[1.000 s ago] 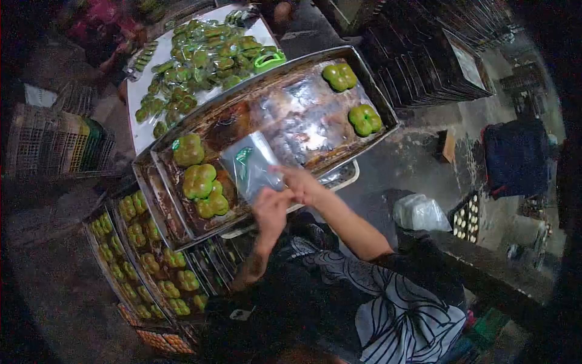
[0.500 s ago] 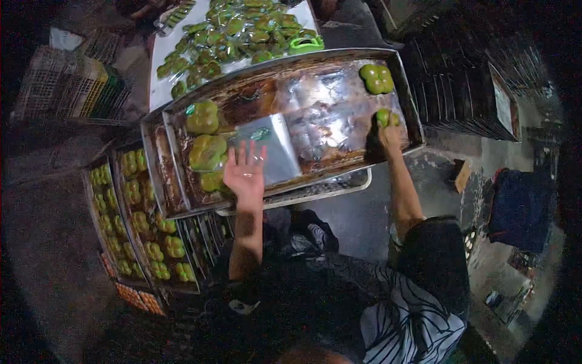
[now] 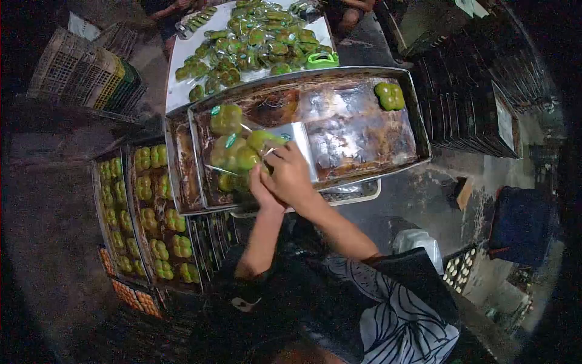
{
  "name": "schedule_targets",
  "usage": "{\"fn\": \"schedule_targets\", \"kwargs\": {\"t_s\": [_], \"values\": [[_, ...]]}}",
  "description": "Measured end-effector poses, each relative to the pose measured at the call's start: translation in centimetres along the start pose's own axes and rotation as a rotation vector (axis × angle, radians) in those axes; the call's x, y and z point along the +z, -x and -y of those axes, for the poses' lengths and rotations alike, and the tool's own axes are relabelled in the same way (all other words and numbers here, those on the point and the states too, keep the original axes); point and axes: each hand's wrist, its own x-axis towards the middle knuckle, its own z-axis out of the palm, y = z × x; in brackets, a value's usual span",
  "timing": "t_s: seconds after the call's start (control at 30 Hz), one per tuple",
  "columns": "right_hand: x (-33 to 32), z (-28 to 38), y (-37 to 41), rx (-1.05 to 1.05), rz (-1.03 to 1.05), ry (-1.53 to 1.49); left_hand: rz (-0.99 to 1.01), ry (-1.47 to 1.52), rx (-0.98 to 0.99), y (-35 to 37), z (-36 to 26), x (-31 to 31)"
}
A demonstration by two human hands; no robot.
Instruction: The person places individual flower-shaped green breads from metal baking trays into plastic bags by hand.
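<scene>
While your left hand (image 3: 267, 192) and right hand (image 3: 291, 178) were close together over the near side of the baking tray (image 3: 364, 148), a green bun (image 3: 262, 139) lay just beyond them and slightly left, nearer the right. Your right fingers were curled beside it, though whether they gripped it was unclear; your left hand, partly hidden, did not show its hold. The plastic sleeves (image 3: 305, 147) lay just past the right hand, their visible edge running away from you.
</scene>
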Motion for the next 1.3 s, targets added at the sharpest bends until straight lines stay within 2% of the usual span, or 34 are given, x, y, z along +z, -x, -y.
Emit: {"fn": "schedule_targets", "kwargs": {"t_s": [0.03,0.07,0.1,0.13,0.17,0.2,0.23,0.3,0.33,0.4,0.47,0.5,0.53,0.57,0.6,0.63,0.67,0.7,0.77,0.8,0.83,0.9,0.93,0.97,1.0,1.03,1.07,1.1,1.13,1.17,1.2,1.23,1.27,1.3], "values": [[0.1,0.3,0.5,-0.007,0.000,0.004,-0.043,0.045,-0.114,-0.6,-1.2,-0.1],[0.1,0.8,1.9,0.032,-0.089,-0.151,0.111,0.168,-0.151,-0.1,-3.1,-0.3],[0.4,1.2,2.9,0.069,-0.173,-0.308,0.111,0.174,-0.144,-0.2,-3.0,-1.4],[1.5,0.9,3.3,0.235,-0.348,-0.371,0.039,0.079,-0.214,-0.9,-2.0,-3.1],[2.4,-0.6,3.3,0.231,-0.346,-0.373,-0.037,-0.022,-0.291,-1.1,-0.8,-5.2],[3.1,-2.9,2.6,0.376,-0.064,-0.353,0.068,-0.237,-0.321,-0.6,0.8,-7.6],[3.6,-4.8,1.2,0.511,0.212,-0.330,-0.003,-0.253,-0.354,0.4,0.3,-6.5],[4.0,-7.2,-3.6,0.421,0.021,-0.238,0.276,-1.014,0.232,-1.4,2.9,-10.4],[4.1,-7.3,-6.9,0.319,-0.120,-0.180,0.289,-1.020,0.233,-2.5,3.6,-12.6],[4.9,-6.1,-8.6,0.221,-0.256,-0.110,0.940,-2.154,0.360,-3.7,4.3,-16.2],[7.1,-5.9,-8.0,-0.111,-0.310,0.161,0.935,-2.163,0.315,-4.6,2.4,-15.3],[7.7,-5.6,-4.7,-0.066,-0.119,-0.190,0.920,-2.164,0.241,-4.6,1.5,-15.3],[5.8,-3.3,-0.6,0.269,0.258,-0.354,0.936,-2.136,0.264,-4.9,0.4,-15.6],[5.6,-3.3,3.0,0.405,0.598,-0.319,0.953,-2.129,0.265,-4.7,-0.9,-14.8],[6.7,-3.3,7.8,0.575,0.657,-0.540,0.711,-1.773,0.068,-4.0,-2.5,-13.3],[6.6,-2.5,10.4,0.543,0.649,-0.414,0.480,-1.407,-0.114,-3.6,-3.1,-12.5],[6.8,-1.3,11.8,0.586,0.298,-0.296,0.514,-1.435,-0.125,-3.4,-2.2,-12.5],[6.9,-1.4,12.0,0.607,0.295,-0.286,0.530,-1.429,-0.144,-3.0,-1.2,-12.5],[6.6,-3.2,11.3,0.560,-0.015,-0.115,0.628,-1.328,0.186,-2.5,-0.1,-9.9],[6.2,-4.6,11.3,0.627,0.092,-0.258,0.610,-1.297,0.419,-2.1,0.3,-8.5],[5.0,-6.7,10.6,0.635,0.082,-0.254,0.623,-1.296,0.415,-1.0,0.4,-6.8],[2.2,-11.3,8.0,0.763,0.346,-2.014,0.499,-1.234,0.434,1.0,0.8,-3.6],[1.4,-10.7,5.9,0.864,0.006,-1.759,0.603,-1.236,0.297,1.1,1.5,-3.2],[1.0,-9.0,3.4,0.937,-0.310,-1.476,0.608,-1.235,0.290,0.6,2.9,-2.4],[0.9,-8.4,2.0,0.672,-0.490,-1.697,0.428,-0.828,0.217,-0.2,4.6,-1.6],[0.3,-8.2,2.0,0.624,-0.492,-1.930,0.242,-0.423,0.142,-1.2,6.3,-0.7],[1.0,-8.7,3.0,0.806,-0.343,-2.007,0.240,-0.022,-0.290,-3.1,6.0,-0.6],[1.5,-9.7,4.0,0.998,-0.178,-2.068,0.240,0.151,-0.557,-5.0,5.8,-0.8],[1.2,-12.6,4.2,1.012,-0.166,-2.064,0.242,0.002,-0.433,-6.7,7.1,-1.5],[0.2,-16.4,4.2,0.846,0.114,-1.336,0.236,-0.146,-0.302,-8.4,8.4,-2.2],[-0.9,-19.9,4.0,0.613,0.343,-0.619,0.210,-0.141,-0.289,-9.5,8.6,-2.1],[-6.2,-20.4,0.0,0.659,0.196,-0.208,0.105,-0.060,-0.164,-10.2,8.3,-1.6],[-6.1,-29.0,-1.3,0.704,0.026,0.189,-0.001,0.015,-0.035,-10.6,7.9,-1.5],[-6.8,-36.1,-1.5,0.571,-0.056,0.911,-0.036,0.013,-0.012,-10.8,7.4,-1.7]]}}
